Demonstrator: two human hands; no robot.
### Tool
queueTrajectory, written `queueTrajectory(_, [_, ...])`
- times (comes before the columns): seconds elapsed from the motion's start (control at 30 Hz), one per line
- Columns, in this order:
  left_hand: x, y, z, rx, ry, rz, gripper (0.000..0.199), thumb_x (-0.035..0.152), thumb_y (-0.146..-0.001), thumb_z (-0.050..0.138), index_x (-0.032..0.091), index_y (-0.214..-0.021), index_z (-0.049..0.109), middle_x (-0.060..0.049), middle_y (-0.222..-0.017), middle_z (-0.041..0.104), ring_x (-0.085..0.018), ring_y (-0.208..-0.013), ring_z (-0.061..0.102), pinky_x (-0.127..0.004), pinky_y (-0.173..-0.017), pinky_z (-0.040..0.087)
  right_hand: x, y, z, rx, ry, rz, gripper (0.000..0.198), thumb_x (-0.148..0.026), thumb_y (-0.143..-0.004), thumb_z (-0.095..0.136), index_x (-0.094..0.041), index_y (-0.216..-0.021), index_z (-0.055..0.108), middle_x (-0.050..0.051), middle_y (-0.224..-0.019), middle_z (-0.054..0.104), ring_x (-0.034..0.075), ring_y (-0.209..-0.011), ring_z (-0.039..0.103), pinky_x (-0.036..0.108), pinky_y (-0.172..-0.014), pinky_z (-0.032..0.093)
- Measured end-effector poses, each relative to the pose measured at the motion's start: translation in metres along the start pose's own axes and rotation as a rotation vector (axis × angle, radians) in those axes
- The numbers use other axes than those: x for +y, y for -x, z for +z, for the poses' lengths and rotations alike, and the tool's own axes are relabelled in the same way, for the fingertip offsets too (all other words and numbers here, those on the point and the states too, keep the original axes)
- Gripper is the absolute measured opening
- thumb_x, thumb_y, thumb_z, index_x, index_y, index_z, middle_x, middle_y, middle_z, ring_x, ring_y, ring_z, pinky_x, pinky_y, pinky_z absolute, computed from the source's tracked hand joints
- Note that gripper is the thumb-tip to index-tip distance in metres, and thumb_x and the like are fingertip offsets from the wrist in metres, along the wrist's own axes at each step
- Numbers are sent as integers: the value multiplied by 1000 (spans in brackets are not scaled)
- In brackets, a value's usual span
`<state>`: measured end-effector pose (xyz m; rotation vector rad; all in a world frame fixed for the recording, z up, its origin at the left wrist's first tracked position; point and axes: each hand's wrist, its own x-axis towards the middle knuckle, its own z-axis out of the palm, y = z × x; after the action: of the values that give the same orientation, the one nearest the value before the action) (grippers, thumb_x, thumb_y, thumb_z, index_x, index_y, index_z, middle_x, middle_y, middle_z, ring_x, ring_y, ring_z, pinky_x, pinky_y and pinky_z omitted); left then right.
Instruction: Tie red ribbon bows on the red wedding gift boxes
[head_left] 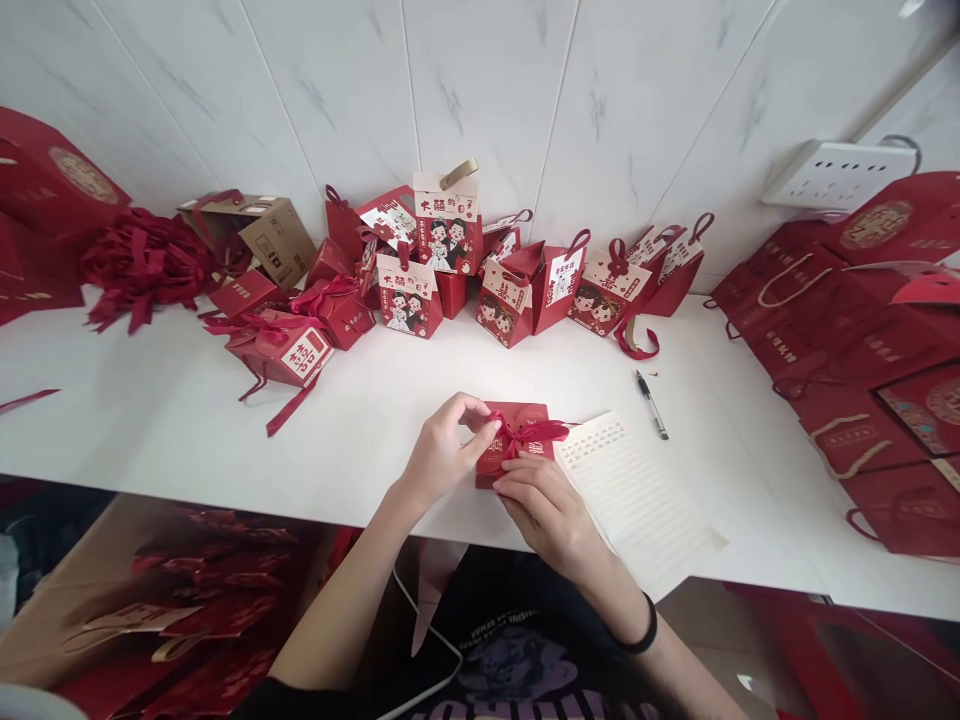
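A small red gift box (487,478) with printed characters lies near the front edge of the white table. A dark red ribbon (546,431) is looped in a bow across its top. My left hand (448,440) pinches the bow's left loop between thumb and index finger. My right hand (541,500) rests at the box's front right, fingers bent against the ribbon's middle; its fingertips partly cover the box. Beside the right hand lies a lined sheet of paper (637,500) with handwriting at its top.
Several decorated red boxes (409,295) stand along the tiled wall. A heap of red ribbons (154,265) lies at the left, and stacked red gift boxes (862,380) fill the right. A pen (652,405) lies behind the paper. A power strip (840,178) is at the wall.
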<state>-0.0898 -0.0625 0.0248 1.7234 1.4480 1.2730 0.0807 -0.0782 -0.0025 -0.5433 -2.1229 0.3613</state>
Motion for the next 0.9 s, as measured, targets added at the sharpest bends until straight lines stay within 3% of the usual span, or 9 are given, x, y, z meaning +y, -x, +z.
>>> queueTrajectory(0.13, [-5, 5, -5, -13, -26, 144, 7, 13, -80, 53, 20, -82, 52, -1, -83, 56, -12, -77, 56, -25, -70, 48, 0, 0, -1, 3, 4, -4, 22, -1, -84, 55, -13, -103, 57, 9, -92, 62, 20, -98, 57, 37, -83, 51])
queueTrajectory(0.33, [-8, 5, -6, -15, -59, 149, 13, 7, -77, 53, 20, -76, 50, 1, -77, 56, -11, -74, 54, -23, -69, 46, -1, -1, 0, -7, 12, 5, 23, 0, -84, 55, -13, -103, 57, 9, -92, 62, 20, -99, 57, 37, -83, 51])
queueTrajectory(0.67, [-8, 0, 8, 122, -161, 183, 20, 8, -77, 51, 20, -67, 39, 5, -66, 47, -9, -63, 48, -20, -60, 41, -2, -1, 0, -1, 21, 3, 21, -1, -84, 55, -13, -101, 57, 9, -91, 63, 20, -97, 57, 37, -83, 51])
queueTrajectory(0.9, [-13, 10, 15, 247, -387, 324, 23, 4, -75, 44, 21, -64, 33, 6, -56, 36, -8, -50, 38, -20, -48, 34, -4, -2, 1, -8, 19, -2, 18, -4, -85, 53, -14, -100, 58, 8, -89, 63, 20, -94, 58, 38, -84, 51])
